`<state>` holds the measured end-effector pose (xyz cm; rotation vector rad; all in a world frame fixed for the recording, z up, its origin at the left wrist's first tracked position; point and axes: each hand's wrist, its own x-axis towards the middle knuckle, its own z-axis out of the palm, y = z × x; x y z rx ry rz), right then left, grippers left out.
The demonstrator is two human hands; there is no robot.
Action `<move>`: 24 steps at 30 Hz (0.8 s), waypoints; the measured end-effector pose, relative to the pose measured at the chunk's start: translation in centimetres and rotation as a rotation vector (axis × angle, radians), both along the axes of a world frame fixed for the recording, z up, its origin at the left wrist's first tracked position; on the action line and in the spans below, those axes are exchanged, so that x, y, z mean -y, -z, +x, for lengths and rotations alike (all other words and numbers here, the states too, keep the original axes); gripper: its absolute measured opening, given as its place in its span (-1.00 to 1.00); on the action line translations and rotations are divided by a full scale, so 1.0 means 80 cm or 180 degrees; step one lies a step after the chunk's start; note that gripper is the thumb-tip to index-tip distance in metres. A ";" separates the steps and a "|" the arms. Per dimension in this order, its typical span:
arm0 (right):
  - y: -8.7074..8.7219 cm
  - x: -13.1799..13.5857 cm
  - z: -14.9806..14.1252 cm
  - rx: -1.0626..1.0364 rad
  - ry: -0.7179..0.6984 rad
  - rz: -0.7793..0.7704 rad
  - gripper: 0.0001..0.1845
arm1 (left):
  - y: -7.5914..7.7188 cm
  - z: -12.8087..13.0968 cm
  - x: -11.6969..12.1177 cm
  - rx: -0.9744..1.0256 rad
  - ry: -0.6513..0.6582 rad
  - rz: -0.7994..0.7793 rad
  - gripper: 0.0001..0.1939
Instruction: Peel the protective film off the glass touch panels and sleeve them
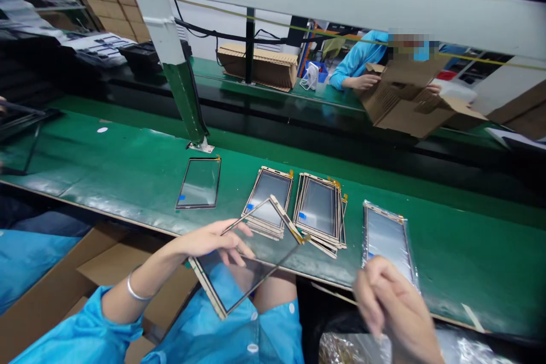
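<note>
My left hand (219,242) grips a touch screen panel (260,273) by its edge, with fingers seen through and around the clear glass. The panel is tilted over the table's front edge and has a dark border and an orange flex tab. My right hand (392,301) is slightly blurred, its fingers curled together; whether anything is between them is hidden. Just beyond it lies a panel in a clear plastic sleeve (387,239). Two stacks of similar panels, a left stack (273,190) and a right stack (318,207), lie ahead. Farther left lies a single panel (199,182).
A metal post (179,79) rises from the green table (128,165). Below the front edge are an open cardboard box (111,261) and clear plastic bags (354,350). Across the bench, a person in a blue sleeve (358,60) handles a carton (405,102).
</note>
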<state>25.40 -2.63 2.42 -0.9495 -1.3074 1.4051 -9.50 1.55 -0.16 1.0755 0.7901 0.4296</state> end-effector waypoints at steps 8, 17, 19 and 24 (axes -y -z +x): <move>0.006 -0.056 -0.017 0.2809 0.0870 0.1552 -0.84 | -0.018 0.019 0.010 -0.0426 0.0577 0.0315 -0.64; -0.023 -0.075 -0.065 0.2968 -0.1108 0.2200 -0.86 | -0.035 0.025 0.024 -0.0635 0.1117 0.0601 -0.68; -0.025 -0.074 -0.061 0.3000 -0.1146 0.2310 -0.84 | -0.037 0.027 0.023 -0.0695 0.1149 0.0695 -0.67; -0.015 -0.054 -0.058 0.3024 -0.0729 0.2644 -0.83 | -0.031 0.036 0.021 -0.0558 0.1115 0.0519 -0.70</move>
